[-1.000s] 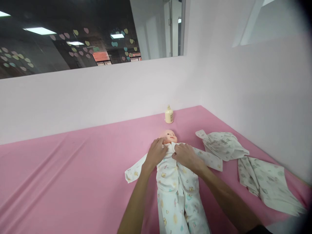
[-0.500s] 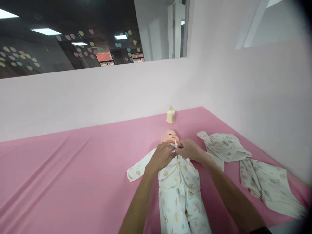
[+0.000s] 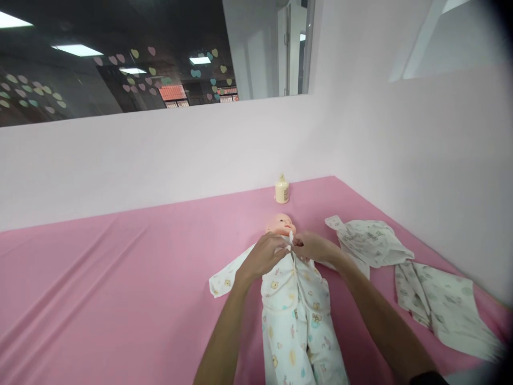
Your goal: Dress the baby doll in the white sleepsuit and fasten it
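Observation:
A baby doll lies on its back on the pink sheet, its head toward the wall. It wears a white printed jacket and matching trousers. At the neckline my left hand pinches the jacket's edge near a small white tie or tab. Close beside it, my right hand is also closed on the jacket's front edge. The fingertips of both hands nearly meet under the doll's chin and partly cover the closure. One sleeve stretches out to the left.
A cream pump bottle stands beyond the doll's head near the wall. Crumpled white printed clothing and another folded white garment lie on the right. The pink sheet has creases on the left. White walls border the back and right.
Both hands stay at the neckline, with only small finger shifts at the closure. The view has moved very slightly.

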### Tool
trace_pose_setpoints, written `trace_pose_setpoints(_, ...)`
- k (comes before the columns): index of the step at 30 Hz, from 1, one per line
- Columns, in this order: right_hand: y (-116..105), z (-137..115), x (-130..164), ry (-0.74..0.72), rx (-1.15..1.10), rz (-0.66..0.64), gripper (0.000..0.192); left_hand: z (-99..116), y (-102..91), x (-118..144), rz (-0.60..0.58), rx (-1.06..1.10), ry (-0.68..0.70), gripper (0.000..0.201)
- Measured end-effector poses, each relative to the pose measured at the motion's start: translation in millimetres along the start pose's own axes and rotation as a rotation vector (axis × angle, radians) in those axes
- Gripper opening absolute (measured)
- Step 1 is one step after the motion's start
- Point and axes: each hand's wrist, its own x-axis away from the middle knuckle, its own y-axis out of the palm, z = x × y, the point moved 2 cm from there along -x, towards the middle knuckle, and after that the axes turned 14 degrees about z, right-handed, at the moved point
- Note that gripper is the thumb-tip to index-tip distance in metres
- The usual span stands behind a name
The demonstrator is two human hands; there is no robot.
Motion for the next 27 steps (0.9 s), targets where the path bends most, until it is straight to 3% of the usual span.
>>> trace_pose_setpoints(4, -16.8, -4.7, 11.8, 0.016, 0.195, 0.156, 0.025, -6.3, -7.3, 1.6, 0.007, -0.031, -0.134, 0.027)
trace_pose_setpoints(7, -17.2, -12.9, 33.3, 0.054, 0.280, 0.261, 0.022, -7.5, -8.5, 2.0, -0.007, -0.051, -0.174, 0.026)
trace_pose_setpoints(11, 10.3, -26.9, 63.2, 0.057, 0.269, 0.209, 0.028, -5.6, -4.3, 0.6, -0.008, -0.060, -0.139, 0.027)
trace_pose_setpoints(14, 26.5, -32.3, 74.7, 0.048, 0.332, 0.210, 0.020, -5.9, -1.4, 0.0, -0.016, -0.063, -0.105, 0.029)
trace_pose_setpoints(22, 17.8, -29.3, 73.4, -0.008, 0.320, 0.136, 0.022, -6.9, -3.8, 1.5, -0.065, -0.126, -0.137, 0.025)
trace_pose_setpoints(27, 25.1, -39.2, 73.0, -0.051, 0.552, 0.171, 0.012, 1.3, -3.1, 3.1, -0.114, -0.159, -0.111, 0.019)
